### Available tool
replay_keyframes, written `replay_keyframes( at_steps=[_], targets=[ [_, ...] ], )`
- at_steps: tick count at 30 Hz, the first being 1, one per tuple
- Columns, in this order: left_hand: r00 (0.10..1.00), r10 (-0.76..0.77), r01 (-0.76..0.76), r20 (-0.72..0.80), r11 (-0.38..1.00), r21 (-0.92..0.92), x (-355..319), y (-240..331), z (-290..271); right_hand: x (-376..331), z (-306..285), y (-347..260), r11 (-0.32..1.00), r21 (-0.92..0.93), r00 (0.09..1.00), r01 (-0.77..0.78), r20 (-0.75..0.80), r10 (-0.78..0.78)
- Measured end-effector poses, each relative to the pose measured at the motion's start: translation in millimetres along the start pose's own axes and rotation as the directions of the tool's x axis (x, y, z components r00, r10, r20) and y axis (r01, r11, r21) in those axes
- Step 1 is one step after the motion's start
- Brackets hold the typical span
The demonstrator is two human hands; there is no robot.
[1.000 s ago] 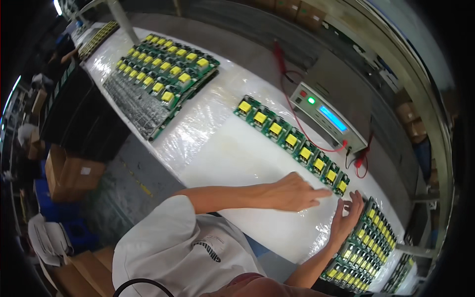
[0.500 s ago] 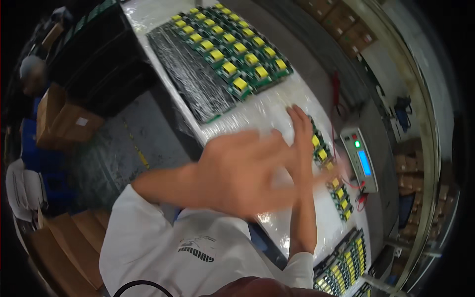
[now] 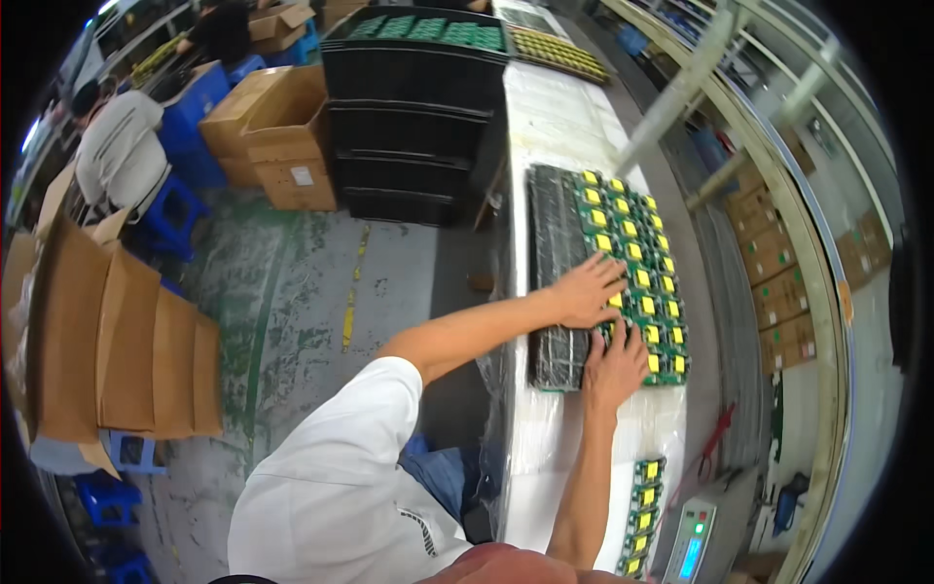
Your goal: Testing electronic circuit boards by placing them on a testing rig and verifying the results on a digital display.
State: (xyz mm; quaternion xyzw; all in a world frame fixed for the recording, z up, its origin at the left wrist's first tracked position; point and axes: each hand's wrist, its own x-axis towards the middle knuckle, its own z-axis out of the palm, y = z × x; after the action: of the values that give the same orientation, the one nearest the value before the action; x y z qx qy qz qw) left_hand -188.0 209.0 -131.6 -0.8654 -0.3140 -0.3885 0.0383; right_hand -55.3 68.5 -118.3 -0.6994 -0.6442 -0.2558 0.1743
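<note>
Green circuit boards point(image 3: 634, 251) with yellow block-shaped parts sit in close rows on a black tray point(image 3: 556, 243) under clear film. My left hand point(image 3: 587, 292) lies on the boards of the row beside the tray's bare dark part, fingers spread. Just nearer to me, my right hand point(image 3: 615, 370) rests on the same row with its fingers apart and slightly bent. Both hands touch the boards; what lies under the palms and fingertips is hidden. A separate short line of boards point(image 3: 644, 511) stands closer to me on the white-covered table point(image 3: 555, 443).
A small tester point(image 3: 692, 545) with a lit blue screen is at the near right, with a red lead point(image 3: 718, 436) beyond it. Black stacked crates point(image 3: 413, 127) and cardboard boxes point(image 3: 292, 146) stand left of the table. A seated person point(image 3: 122, 146) is at far left.
The view has swung, bringing the tray straight ahead. My hands, blurred and crossing above the white table before, now lie on the boards in the tray.
</note>
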Motion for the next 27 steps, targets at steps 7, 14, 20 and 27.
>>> replay_keyframes(
  at_steps=[7, 14, 20, 27],
  targets=[
    [0.988, 0.068, -0.083, 0.141, 0.991, 0.103, -21.0, 10.0, -30.2, -15.5, -15.1, -7.9, 0.988, 0.147, 0.999, 0.037, 0.005, -0.039],
    [0.998, 0.055, -0.058, 0.042, 0.994, 0.089, -31.2, 9.6, -63.0, -15.4, -24.9, -6.8, 0.987, 0.163, 0.997, 0.013, 0.077, -0.025],
    [0.941, 0.269, -0.249, 0.205, 0.961, -0.116, -20.8, -29.6, -56.6, -11.7, -27.9, -9.3, 0.984, 0.176, 0.993, -0.005, 0.114, -0.015],
    [0.947, 0.231, -0.178, 0.224, 0.956, -0.232, -15.9, -29.0, -53.4, -26.4, -39.0, 2.3, 0.974, 0.226, 0.993, -0.034, 0.115, 0.008]
  ],
)
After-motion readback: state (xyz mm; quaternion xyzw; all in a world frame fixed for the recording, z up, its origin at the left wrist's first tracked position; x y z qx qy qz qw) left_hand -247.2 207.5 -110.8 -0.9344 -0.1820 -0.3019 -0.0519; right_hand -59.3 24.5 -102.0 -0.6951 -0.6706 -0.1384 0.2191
